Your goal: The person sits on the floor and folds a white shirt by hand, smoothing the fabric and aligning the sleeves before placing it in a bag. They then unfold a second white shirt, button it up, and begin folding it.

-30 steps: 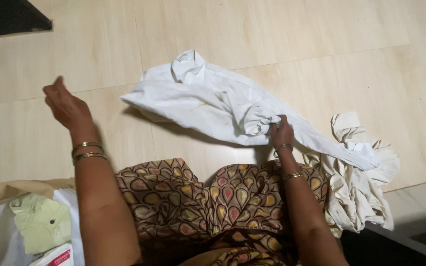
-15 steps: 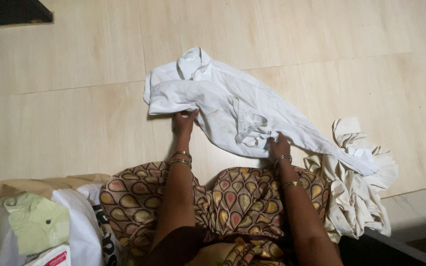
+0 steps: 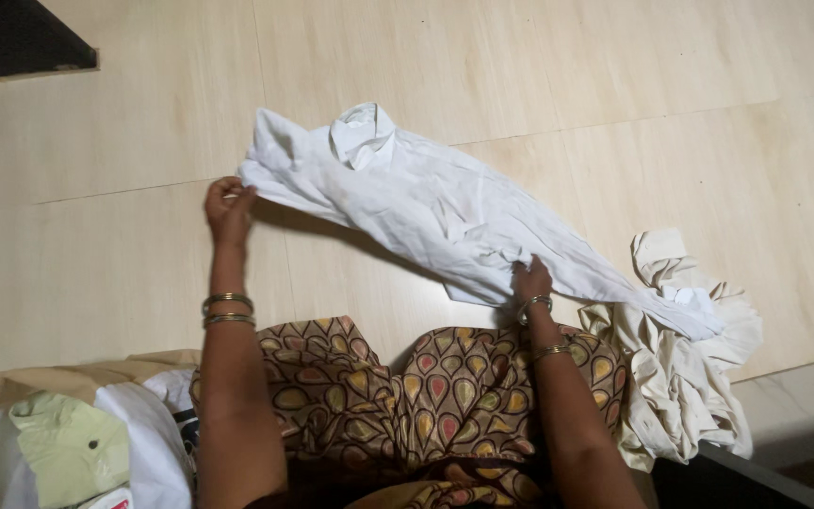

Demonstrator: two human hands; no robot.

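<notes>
Both hands grip a white shirt (image 3: 426,212) spread over the pale floor (image 3: 124,273): the left hand (image 3: 229,205) pinches its edge near the collar, and the right hand (image 3: 531,280) is closed on bunched cloth lower down, the two well apart. Just beside the right hand lies a crumpled cream garment (image 3: 680,377), touching the shirt's far end.

Floor (image 3: 539,66): pale beige tiling, thin grout lines being shown crossing it, even soft light being cast over it. Dark furniture corner (image 3: 11,42): being seen at upper left. Dark ledge (image 3: 784,476): being seen at lower right, edging the tiles.
</notes>
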